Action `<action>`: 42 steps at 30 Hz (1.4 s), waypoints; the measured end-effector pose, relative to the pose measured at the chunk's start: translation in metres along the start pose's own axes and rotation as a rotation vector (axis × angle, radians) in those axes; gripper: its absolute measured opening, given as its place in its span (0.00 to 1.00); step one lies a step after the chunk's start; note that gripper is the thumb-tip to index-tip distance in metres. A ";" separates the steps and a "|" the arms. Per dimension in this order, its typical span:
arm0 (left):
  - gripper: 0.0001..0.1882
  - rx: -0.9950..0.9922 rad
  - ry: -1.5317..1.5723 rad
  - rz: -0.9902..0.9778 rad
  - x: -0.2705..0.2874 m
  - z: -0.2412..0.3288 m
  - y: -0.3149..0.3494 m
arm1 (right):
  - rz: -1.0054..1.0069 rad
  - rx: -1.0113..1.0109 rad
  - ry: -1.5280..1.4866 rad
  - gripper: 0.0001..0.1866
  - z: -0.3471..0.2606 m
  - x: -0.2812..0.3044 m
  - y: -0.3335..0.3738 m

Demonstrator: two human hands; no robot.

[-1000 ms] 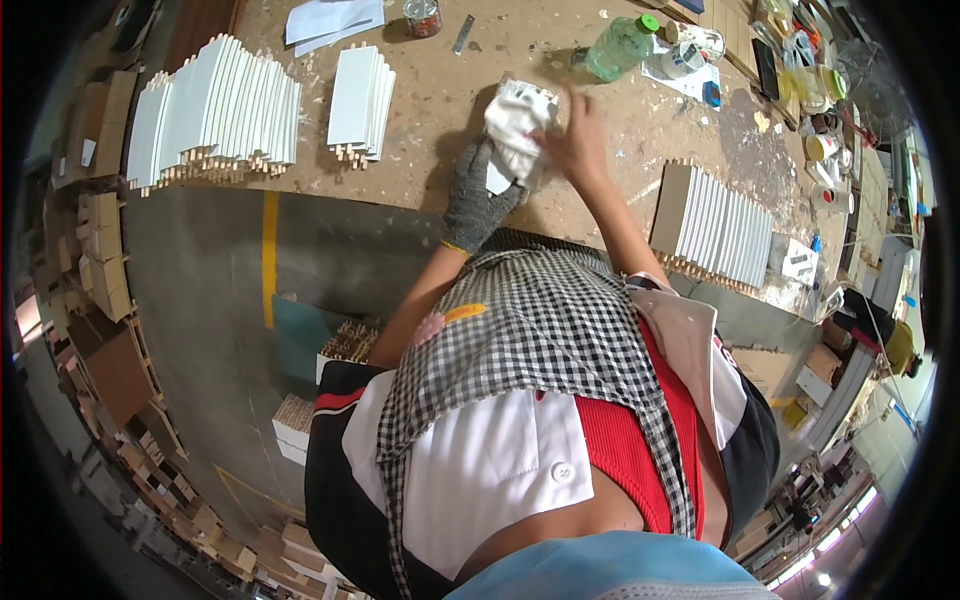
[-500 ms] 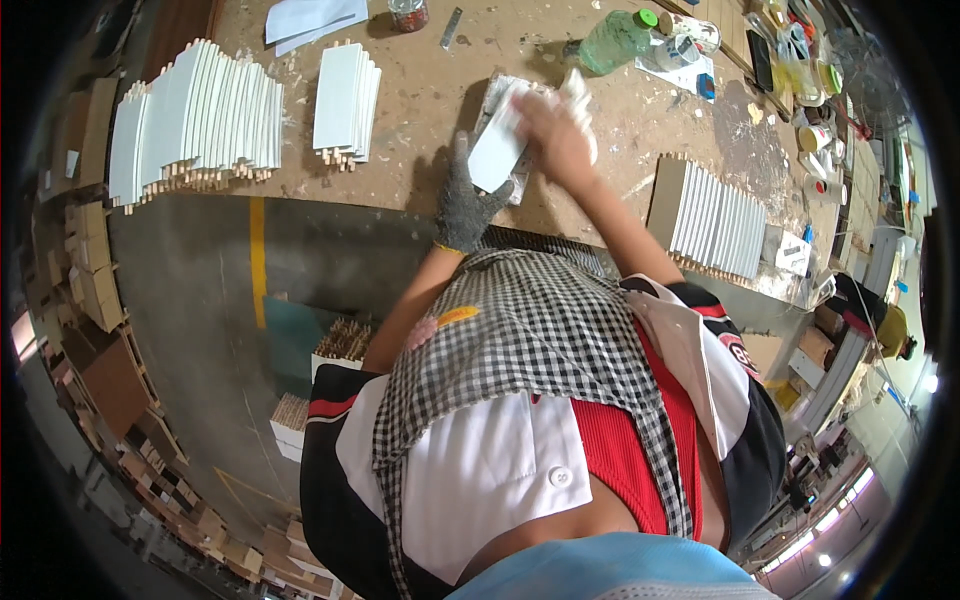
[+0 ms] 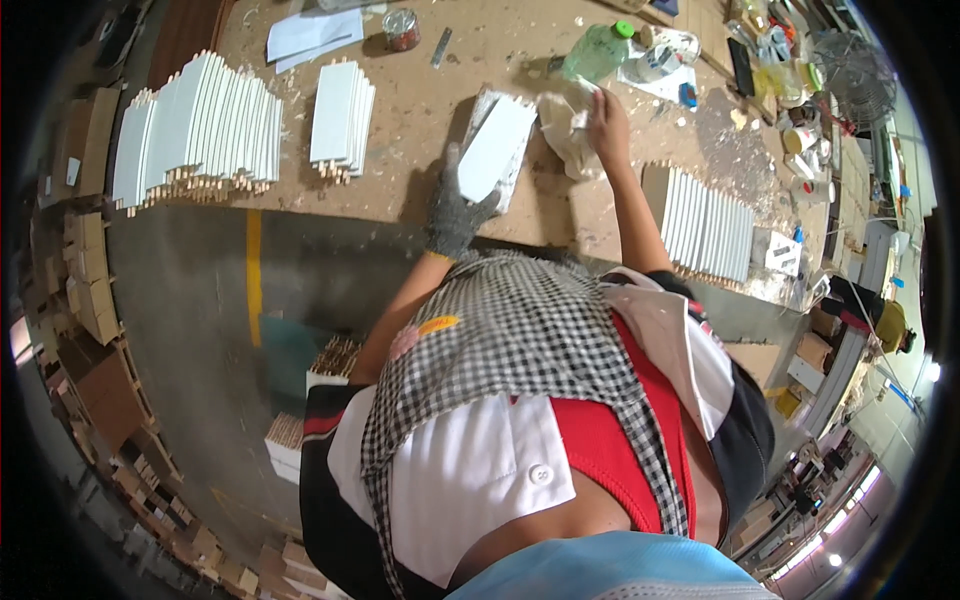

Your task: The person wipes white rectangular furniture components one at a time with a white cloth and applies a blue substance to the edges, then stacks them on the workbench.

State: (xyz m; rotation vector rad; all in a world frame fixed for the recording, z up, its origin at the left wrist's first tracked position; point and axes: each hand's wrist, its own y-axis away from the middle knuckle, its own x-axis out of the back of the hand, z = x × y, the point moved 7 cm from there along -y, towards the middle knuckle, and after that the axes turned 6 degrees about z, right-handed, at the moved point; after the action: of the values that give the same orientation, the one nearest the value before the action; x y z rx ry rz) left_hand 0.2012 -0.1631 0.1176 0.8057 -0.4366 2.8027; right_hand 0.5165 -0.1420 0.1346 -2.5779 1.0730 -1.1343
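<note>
1. Table point(image 3: 420, 130): brown board top, scuffed and speckled with pale debris.
2. Large row of white panels point(image 3: 195, 135): standing on edge at the table's left, wooden pegs along the lower edges.
3. White panel point(image 3: 497, 148): flat, rectangular, plain white face, held tilted above the table centre.
4. Left hand point(image 3: 455, 215): grey-gloved, clenched on the white panel's lower end.
5. Right hand point(image 3: 606, 125): bare, gripping a crumpled pale cloth point(image 3: 565, 130) just beside the panel.

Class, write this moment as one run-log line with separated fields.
left hand: gloved, holds white panel | right hand: bare, grips crumpled cloth | workbench: white panel stacks, green bottle
</note>
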 end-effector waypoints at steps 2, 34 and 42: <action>0.53 0.029 0.079 -0.010 0.002 -0.006 0.002 | 0.027 -0.167 -0.132 0.16 0.002 0.034 -0.014; 0.55 0.117 0.117 -0.089 0.003 -0.019 0.002 | 0.336 0.018 -0.502 0.18 -0.016 0.042 -0.106; 0.64 0.136 0.090 -0.083 0.026 -0.026 0.015 | -0.019 0.390 0.230 0.22 -0.034 -0.005 -0.143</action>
State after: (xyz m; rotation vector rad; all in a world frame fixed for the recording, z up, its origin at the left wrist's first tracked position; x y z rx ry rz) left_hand 0.1627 -0.1656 0.1074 0.7036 -0.1948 2.8010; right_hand 0.5707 -0.0277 0.2095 -2.2009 0.7695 -1.5020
